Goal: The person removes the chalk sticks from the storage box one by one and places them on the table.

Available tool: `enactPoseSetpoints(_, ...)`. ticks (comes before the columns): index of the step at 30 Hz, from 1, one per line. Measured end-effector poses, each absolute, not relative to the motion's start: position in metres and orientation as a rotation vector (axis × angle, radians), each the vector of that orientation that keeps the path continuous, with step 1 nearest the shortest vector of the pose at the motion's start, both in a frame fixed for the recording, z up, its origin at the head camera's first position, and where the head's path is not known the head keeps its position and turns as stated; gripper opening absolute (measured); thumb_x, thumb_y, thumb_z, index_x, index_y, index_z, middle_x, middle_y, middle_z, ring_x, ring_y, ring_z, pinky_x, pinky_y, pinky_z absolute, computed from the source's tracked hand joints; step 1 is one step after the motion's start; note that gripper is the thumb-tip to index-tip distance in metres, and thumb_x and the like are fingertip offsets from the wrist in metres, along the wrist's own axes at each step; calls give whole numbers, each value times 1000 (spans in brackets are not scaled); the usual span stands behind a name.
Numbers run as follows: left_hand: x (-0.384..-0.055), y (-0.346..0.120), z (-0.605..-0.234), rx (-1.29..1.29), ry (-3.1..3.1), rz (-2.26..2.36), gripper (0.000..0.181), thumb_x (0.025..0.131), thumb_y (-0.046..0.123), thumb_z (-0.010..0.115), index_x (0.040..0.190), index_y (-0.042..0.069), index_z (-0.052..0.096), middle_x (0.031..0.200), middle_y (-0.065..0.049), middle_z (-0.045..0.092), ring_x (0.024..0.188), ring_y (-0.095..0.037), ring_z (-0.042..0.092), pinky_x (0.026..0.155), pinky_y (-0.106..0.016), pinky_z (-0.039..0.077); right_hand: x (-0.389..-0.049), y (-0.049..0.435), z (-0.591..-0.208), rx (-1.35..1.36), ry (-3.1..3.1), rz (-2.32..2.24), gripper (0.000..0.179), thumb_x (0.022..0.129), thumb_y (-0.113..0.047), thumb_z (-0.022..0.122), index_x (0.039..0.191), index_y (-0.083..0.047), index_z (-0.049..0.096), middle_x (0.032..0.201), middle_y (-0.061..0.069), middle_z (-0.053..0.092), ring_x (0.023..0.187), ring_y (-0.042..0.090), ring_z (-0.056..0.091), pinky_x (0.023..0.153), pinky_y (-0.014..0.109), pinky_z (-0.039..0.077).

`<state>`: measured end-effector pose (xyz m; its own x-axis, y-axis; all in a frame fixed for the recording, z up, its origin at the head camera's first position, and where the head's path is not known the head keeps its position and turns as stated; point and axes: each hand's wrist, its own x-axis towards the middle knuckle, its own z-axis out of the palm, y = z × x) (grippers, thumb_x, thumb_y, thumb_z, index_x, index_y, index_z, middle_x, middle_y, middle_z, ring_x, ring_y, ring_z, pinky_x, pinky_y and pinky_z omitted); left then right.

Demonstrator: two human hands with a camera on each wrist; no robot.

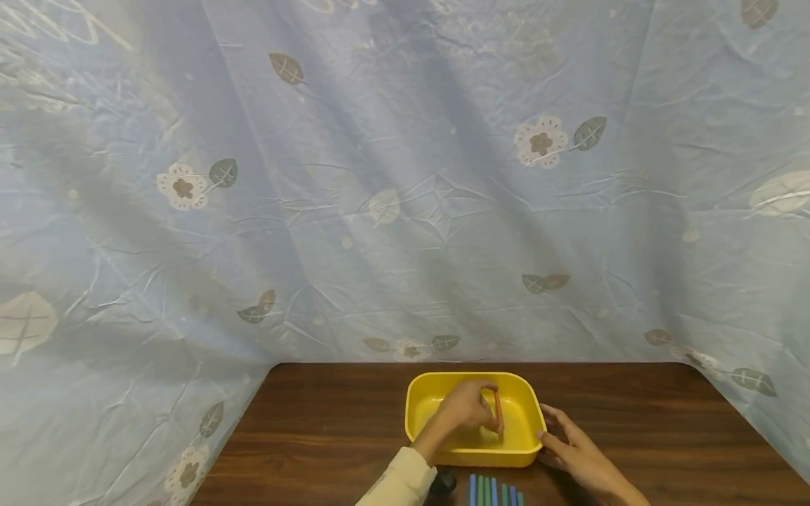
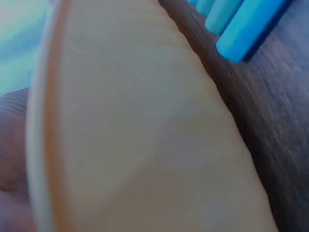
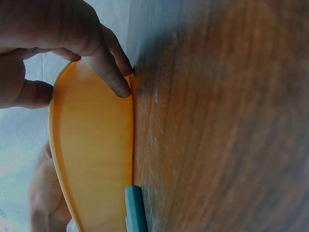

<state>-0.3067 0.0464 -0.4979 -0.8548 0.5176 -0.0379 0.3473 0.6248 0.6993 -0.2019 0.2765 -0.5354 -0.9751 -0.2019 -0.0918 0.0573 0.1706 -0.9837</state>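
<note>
My left hand (image 1: pixel 467 407), in a cream sleeve, reaches into a yellow plastic tub (image 1: pixel 484 458). It pinches a slim orange stick (image 1: pixel 498 413) near the right part of the inside; its exact kind does not show. At the tub's right end, my right hand (image 1: pixel 572 450) grips the side. In the right wrist view its thumb (image 3: pixel 36 94) lies at the rim, and other fingers (image 3: pixel 113 79) press low on the outer wall. The tub's wall (image 2: pixel 145 121) fills most of the left wrist view and hides much of the left hand (image 2: pixel 13 145).
Several blue and green sticks (image 1: pixel 486 490) lie side by side in front of the tub, cut off by the frame's lower edge. A black rounded object (image 1: pixel 443 483) shows by the left sleeve. Behind the brown wooden table (image 1: pixel 316 422) hangs a pale blue patterned cloth (image 1: pixel 405 281).
</note>
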Motion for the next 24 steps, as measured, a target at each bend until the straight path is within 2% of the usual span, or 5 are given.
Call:
enactPoseSetpoints(6, -293, 32, -480, 730, 2543, 1147, 76, 79, 13, 96, 148, 14, 65, 78, 6, 74, 66, -9, 65, 69, -26, 55, -201, 277, -535, -128, 2242, -1901, 74, 114, -22, 53, 166, 9, 10, 163, 45, 22, 142, 53, 53, 104, 51, 60)
enactPoseSetpoints(12, -281, 14, -470, 728, 2494, 1220, 76, 80, 17, 96, 149, 20, 64, 80, 6, 70, 68, -13, 62, 63, -27, 49, -202, 277, -534, -124, 2240, -1888, 74, 115, -23, 52, 167, 8, 9, 163, 44, 23, 142, 53, 53, 103, 52, 60)
enactPoseSetpoints(16, -270, 2, -463, 757, 2491, 1246, 74, 81, 20, 96, 148, 23, 65, 80, 8, 70, 70, -10, 61, 66, -26, 48, -203, 278, -532, -115, 2248, -1873, 74, 115, -24, 52, 167, 7, 9, 164, 43, 22, 144, 55, 51, 104, 53, 59)
enactPoseSetpoints(21, -255, -13, -458, 811, 2489, 1272, 74, 81, 19, 96, 148, 21, 64, 79, 10, 70, 61, -8, 57, 63, -23, 48, -203, 279, -533, -117, 2247, -1864, 75, 115, -24, 52, 167, 8, 9, 164, 44, 22, 144, 55, 50, 104, 54, 59)
enactPoseSetpoints(24, -245, -21, -458, 827, 2486, 1272, 72, 81, 20, 96, 146, 22, 65, 79, 12, 70, 55, -8, 53, 58, -22, 47, -203, 279, -533, -113, 2240, -1865, 76, 115, -25, 53, 167, 8, 8, 164, 44, 21, 143, 54, 51, 103, 54, 59)
